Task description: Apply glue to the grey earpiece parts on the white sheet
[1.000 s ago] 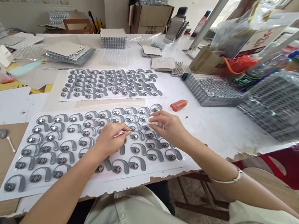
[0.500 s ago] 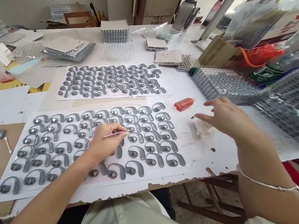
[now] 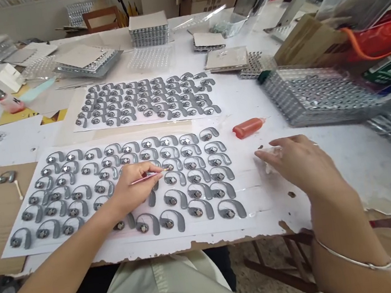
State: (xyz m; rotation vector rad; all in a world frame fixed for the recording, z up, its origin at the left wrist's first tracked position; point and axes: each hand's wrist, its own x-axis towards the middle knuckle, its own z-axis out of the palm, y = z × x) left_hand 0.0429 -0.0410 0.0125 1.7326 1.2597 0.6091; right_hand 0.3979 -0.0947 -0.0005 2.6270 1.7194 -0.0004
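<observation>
While the nearest row of grey ear-hook shells (image 3: 230, 209) lines the near edge of a white sheet (image 3: 37, 246), the two hands sit beyond it at roughly one depth, well apart. The left hand (image 3: 137, 186) pinches a slender pink stick (image 3: 142, 179) between thumb and fingers; its long axis runs rightward and slightly far, so the tip ends just beside the round metal part of one shell (image 3: 170, 167), immediately right of the grip. Whether they touch is too small to tell. That shell lies much nearer the left hand than the right hand (image 3: 300, 165), which hangs right of the sheet, fingers loosely curled over a pale scrap (image 3: 269, 167); I cannot tell if it grips it. Farther, and slightly left of those fingertips, an orange squeeze bottle (image 3: 248, 128) lies lengthwise left to right, nozzle rightward. Beyond the worked sheet lies a second group of shells (image 3: 145, 100).
</observation>
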